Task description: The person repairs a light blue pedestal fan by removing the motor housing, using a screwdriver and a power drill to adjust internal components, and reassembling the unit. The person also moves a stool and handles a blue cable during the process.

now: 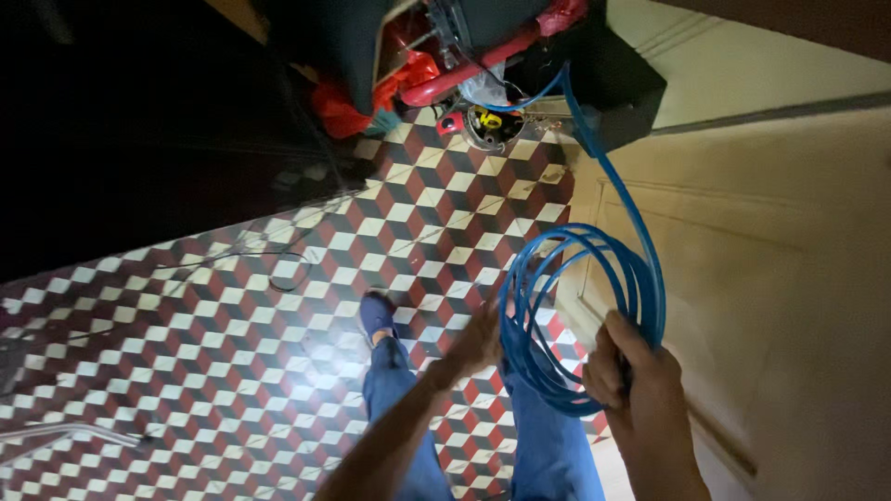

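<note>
Blue plastic tubing is bundled into a coil (583,311) held between the person's two hands. The right hand (634,376) has its fingers curled tight around the lower right part of the loops, gathering several turns into one grip, with the knuckles toward the camera. The left hand (481,339) sits on the opposite, left edge of the coil; its fingers (490,320) lie against the loops, but motion blur makes it impossible to tell whether they are wrapped around them or only pressed flat.

The coil stands roughly upright in front of the person's blue trousers (548,445), its opening facing the camera. From the top right of the coil a single strand of tube (608,176) runs up and away, past the cream door (780,278), toward the red machine (445,56) at the top of the view. So the free length lies above the right hand, and that hand is the nearer one to it. Below, the checkered tile floor (232,353) and one blue shoe (376,315) are visible.
</note>
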